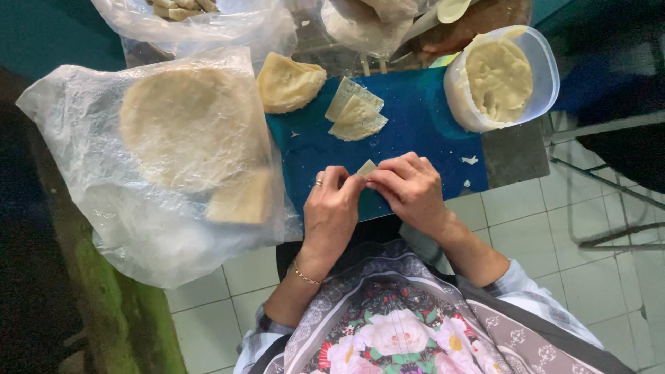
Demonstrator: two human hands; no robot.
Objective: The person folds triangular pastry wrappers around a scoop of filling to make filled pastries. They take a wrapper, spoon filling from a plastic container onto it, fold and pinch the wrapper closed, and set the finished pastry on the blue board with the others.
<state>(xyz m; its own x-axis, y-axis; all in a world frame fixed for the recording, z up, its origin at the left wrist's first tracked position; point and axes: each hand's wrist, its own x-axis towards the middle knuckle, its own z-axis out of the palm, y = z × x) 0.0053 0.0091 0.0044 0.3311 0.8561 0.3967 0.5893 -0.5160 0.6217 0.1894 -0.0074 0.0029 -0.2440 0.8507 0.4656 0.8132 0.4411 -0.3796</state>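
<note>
Left hand [331,208]: pinching the near edge of a small folded wrapper piece [367,167], ring on one finger.
Right hand [410,188]: fingertips closed on the same piece, just above the blue board [415,118].
Done: judged early; cut wrappers [355,111] waiting, folded stack [287,83] beside.
Left: tub of filling [500,76] nearly full; round sheets in plastic bag [180,125].
Room: pale tiled floor [589,284].
</note>
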